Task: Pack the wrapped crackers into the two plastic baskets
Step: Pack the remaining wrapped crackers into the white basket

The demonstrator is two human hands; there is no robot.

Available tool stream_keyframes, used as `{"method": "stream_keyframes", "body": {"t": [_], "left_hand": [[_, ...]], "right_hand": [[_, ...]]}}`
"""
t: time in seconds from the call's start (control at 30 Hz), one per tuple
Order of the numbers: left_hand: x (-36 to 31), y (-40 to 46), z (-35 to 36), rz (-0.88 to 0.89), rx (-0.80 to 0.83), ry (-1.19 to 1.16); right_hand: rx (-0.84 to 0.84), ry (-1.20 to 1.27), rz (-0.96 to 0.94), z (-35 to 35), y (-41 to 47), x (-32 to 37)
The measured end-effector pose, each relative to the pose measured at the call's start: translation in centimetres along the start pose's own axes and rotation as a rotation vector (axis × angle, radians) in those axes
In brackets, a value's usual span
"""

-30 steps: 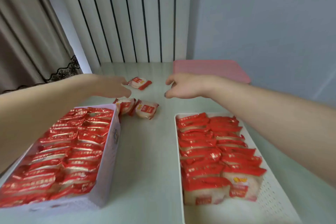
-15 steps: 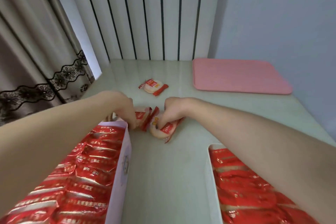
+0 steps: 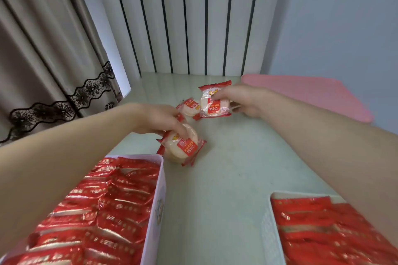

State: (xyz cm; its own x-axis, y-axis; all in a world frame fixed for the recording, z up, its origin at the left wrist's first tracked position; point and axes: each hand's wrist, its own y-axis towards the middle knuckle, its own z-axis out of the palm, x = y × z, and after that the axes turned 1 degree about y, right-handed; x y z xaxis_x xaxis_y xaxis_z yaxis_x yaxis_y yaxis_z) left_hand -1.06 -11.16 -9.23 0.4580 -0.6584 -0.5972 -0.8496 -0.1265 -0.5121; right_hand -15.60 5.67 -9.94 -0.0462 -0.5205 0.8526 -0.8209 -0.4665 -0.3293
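My left hand (image 3: 160,119) pinches a wrapped cracker (image 3: 183,147), red and clear with a pale round cracker inside, just beyond the far corner of the left basket (image 3: 154,221). My right hand (image 3: 243,101) holds a second wrapped cracker (image 3: 213,103) upright above the table. A third wrapped cracker (image 3: 189,106) lies on the table between the two hands, partly hidden behind the held one. The left basket is white and packed with rows of red wrapped crackers. The right basket (image 3: 269,217), at the lower right, also holds red packs, and my right forearm covers part of it.
A pink mat (image 3: 312,92) lies at the table's far right. The pale green table (image 3: 215,189) runs between the two baskets. A striped white wall panel stands behind it, with a grey curtain on the left.
Both hands have lifted a cracker off the table. The right hand has moved away and up with its pack; the left hand carries its pack near the left basket's corner. The camera tilted up.
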Motion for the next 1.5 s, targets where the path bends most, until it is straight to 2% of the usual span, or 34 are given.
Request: {"method": "stream_keyframes", "body": {"t": [0.2,0.33,0.47,0.63,0.8,0.97,1.07,1.13,1.37,1.5], "left_hand": [[2.1,2.0,-0.7,-0.008,0.037,0.133],[2.6,2.6,-0.7,-0.004,0.087,0.013],[2.0,2.2,-0.6,0.016,0.08,-0.06],[0.0,0.1,0.1,0.081,0.014,-0.077],[-1.4,-2.7,0.6,0.082,-0.084,-0.06],[-0.2,-3.4,0.1,-0.015,-0.244,-0.143],[1.2,-2.8,-0.8,-0.09,-0.196,-0.224],[2.0,-2.2,-1.0,-0.118,-0.137,-0.221],[3.8,0.2,-1.0,-0.107,-0.04,-0.316],[3.6,0.5,-1.1,-0.096,-0.089,-0.27]], "right_hand": [[0.008,-0.051,-0.046,3.5,3.3,0.8],[0.047,-0.179,-0.047,5.9,4.5,0.3],[-0.019,-0.168,-0.052,5.5,3.8,-0.3],[-0.138,-0.169,-0.025,2.2,0.7,-1.5],[-0.128,-0.082,0.006,-0.7,-2.6,-2.8],[-0.106,0.045,0.006,-0.5,-3.2,-2.8],[-0.098,0.05,-0.016,0.7,-1.8,-2.1],[-0.12,-0.03,-0.032,2.0,0.0,-1.7],[-0.004,-0.219,-0.093,7.0,6.2,-0.3],[-0.003,-0.159,-0.084,7.8,5.6,-0.7]]}}
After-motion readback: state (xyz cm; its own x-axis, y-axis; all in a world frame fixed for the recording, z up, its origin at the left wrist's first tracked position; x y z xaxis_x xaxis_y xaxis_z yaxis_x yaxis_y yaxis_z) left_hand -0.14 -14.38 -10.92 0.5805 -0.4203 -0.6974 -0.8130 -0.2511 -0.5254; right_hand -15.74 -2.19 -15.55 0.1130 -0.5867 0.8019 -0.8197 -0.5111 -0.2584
